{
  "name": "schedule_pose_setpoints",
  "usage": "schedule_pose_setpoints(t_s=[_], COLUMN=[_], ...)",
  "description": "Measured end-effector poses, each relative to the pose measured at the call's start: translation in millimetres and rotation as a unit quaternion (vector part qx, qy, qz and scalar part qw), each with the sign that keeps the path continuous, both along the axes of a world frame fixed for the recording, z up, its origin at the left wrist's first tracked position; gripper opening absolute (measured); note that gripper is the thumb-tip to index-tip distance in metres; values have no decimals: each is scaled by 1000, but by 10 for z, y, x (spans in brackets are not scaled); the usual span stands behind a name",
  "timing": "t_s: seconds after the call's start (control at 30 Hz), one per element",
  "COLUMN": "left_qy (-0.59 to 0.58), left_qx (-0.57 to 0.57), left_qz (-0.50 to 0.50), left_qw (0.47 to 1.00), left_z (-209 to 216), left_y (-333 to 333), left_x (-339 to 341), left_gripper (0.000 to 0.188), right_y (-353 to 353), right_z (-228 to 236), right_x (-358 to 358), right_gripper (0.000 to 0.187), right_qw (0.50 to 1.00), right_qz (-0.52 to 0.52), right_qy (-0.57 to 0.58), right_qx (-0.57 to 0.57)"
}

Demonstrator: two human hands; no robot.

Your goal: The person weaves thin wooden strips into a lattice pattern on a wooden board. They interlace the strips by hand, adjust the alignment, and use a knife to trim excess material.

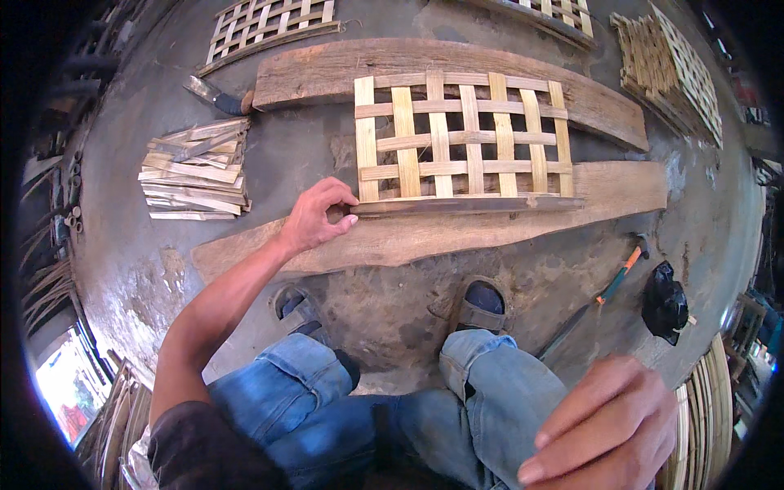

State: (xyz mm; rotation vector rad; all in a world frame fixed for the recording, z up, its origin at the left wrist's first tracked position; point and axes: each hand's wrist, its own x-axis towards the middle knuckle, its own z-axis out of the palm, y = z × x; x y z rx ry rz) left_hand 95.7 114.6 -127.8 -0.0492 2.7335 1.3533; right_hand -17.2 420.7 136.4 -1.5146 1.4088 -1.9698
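Note:
A panel of woven bamboo slats lies across two wooden planks, its near edge bound by a darker strip. My left hand pinches the left end of that strip between thumb and fingers. Close to the camera at lower right is my right hand, raised away from the panel with its fingers curled together. Whatever those fingers may hold is hidden. The near plank runs under the panel's front edge, and the far plank sits behind it.
Left of the panel lie a pile of split bamboo strips and a knife. A hammer and a black plastic bag rest at right. Other woven panels and a stack of them are farther back. Long strips stand lower right.

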Motion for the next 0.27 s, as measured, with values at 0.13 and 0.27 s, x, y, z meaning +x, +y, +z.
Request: schedule_pose_setpoints(t_s=[0.13, 0.27], left_qy=[-10, -9], left_qx=[25, 22], left_qz=[20, 9], left_qw=[999, 1000], left_z=[-5, 1], left_y=[13, -15], left_x=[25, 20], left_gripper=[27, 28], right_y=[26, -1], right_z=[109, 117], right_x=[67, 131], right_gripper=[3, 4], right_qw=[999, 999], right_qz=[13, -20], right_qy=[-3, 26], right_qx=[47, 38])
